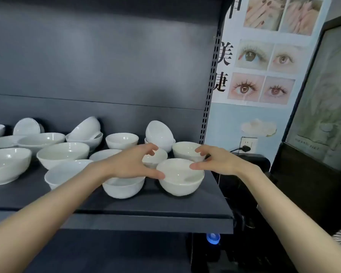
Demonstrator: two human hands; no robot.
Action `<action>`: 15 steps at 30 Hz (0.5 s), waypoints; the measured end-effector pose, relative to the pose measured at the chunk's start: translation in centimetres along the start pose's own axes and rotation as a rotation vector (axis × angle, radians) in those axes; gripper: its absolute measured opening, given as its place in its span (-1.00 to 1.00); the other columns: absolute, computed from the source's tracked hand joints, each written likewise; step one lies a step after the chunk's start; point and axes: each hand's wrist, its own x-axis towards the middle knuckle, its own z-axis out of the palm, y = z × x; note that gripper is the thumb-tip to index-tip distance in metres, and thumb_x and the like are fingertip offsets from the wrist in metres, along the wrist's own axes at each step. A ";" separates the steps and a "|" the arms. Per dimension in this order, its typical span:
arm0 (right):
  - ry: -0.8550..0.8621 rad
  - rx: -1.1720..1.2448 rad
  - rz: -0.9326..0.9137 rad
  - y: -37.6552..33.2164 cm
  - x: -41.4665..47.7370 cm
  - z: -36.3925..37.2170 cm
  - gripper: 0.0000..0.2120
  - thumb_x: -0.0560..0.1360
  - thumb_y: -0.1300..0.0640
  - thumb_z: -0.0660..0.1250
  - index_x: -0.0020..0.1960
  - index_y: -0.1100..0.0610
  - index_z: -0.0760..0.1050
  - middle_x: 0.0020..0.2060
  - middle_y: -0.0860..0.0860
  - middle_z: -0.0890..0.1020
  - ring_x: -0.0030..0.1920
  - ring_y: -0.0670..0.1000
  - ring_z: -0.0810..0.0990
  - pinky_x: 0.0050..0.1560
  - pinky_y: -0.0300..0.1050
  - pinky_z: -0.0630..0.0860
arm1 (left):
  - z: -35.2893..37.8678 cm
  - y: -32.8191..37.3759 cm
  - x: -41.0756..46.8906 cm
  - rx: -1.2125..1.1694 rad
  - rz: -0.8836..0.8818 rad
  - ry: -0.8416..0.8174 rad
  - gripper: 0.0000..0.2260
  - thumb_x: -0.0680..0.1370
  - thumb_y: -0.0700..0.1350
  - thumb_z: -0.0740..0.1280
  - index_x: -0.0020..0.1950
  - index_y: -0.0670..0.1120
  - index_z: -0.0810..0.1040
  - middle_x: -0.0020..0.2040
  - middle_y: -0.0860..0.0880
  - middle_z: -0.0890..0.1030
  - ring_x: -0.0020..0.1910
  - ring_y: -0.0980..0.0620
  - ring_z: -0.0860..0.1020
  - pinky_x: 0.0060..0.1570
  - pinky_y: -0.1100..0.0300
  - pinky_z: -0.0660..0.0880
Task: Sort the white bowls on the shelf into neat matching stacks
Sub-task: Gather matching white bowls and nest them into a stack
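At the far left of the frame a large bowl (8, 166) leans tipped on the dark shelf (165, 205). More wide bowls sit behind it, and a round dish (27, 126) is propped against the back panel. Left of centre a wide bowl (62, 154) stands upright, and behind it a tilted bowl (85, 128) lies askew inside another one. A mid-sized bowl (122, 140) stands upright near the back, at centre.

The left hand (130, 166) reaches in over a near bowl (123, 187) at the shelf's front. Its fingers are spread and loosely curved, and its thumb tip touches the left rim of the front bowl (180, 178). That front bowl stands upright near the shelf's front right corner, between the two hands. Just behind it a small bowl (156, 156) is partly hidden by the left fingers. Farther back a sideways bowl (158, 134) rests on another.

The right hand (219, 160) is also spread, with its thumb at the front bowl's right rim. Its fingers curve over the rear bowl (186, 152); whether they touch it I cannot tell. Neither hand has closed around a bowl.

At the upper right hangs a poster (264, 60) of eye photographs. Below it a black plug (244, 148) sits in a wall socket, and a dark frame (323, 95) fills the right edge. A blue light (213, 238) glows under the shelf.
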 end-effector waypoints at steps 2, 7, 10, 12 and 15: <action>-0.048 0.016 -0.023 0.6 0.0 -0.3 -0.34 0.40 -0.21 0.42 0.40 -0.02 0.32 0.23 -0.01 0.49 0.18 -0.01 0.49 0.19 -0.17 0.38 | 1.0 1.1 0.1 0.007 -0.051 -0.017 -0.20 0.32 0.19 0.52 0.44 0.00 0.25 0.29 0.11 0.43 0.26 0.14 0.39 0.18 0.26 0.33; -0.148 0.098 -0.073 2.2 -0.1 0.0 -0.36 0.38 -0.23 0.41 0.37 0.01 0.36 0.08 -0.09 0.57 0.15 -0.03 0.56 0.22 -0.11 0.46 | 3.7 2.1 -0.3 0.081 -0.152 0.002 -0.10 0.21 0.23 0.56 0.39 -0.05 0.22 0.22 0.09 0.57 0.19 0.10 0.48 0.23 0.07 0.43; -0.249 0.174 -0.137 2.5 -0.3 0.2 -0.59 0.42 -0.13 0.43 0.22 -0.04 0.51 0.03 -0.07 0.66 0.05 -0.05 0.64 0.17 -0.04 0.56 | 4.4 2.4 -0.3 0.158 -0.186 0.049 -0.10 0.20 0.31 0.51 0.36 -0.06 0.25 0.17 0.06 0.59 0.22 0.00 0.43 0.22 0.04 0.40; -0.266 0.223 -0.156 2.5 -0.4 0.3 -0.61 0.42 -0.05 0.46 0.22 -0.02 0.54 0.06 -0.07 0.67 0.07 -0.06 0.64 0.15 -0.07 0.58 | 4.7 2.4 -0.2 0.184 -0.193 0.077 -0.10 0.21 0.32 0.51 0.38 -0.07 0.24 0.15 0.06 0.60 0.22 -0.03 0.41 0.22 0.06 0.37; -0.249 0.255 -0.189 2.5 -0.1 0.4 -0.58 0.36 0.03 0.52 0.19 0.06 0.57 0.04 -0.01 0.69 0.06 0.02 0.65 0.16 -0.03 0.57 | 4.9 2.6 -0.2 0.090 -0.216 0.126 -0.03 0.20 0.24 0.56 0.45 -0.10 0.21 0.16 0.07 0.60 0.22 0.02 0.44 0.17 0.15 0.38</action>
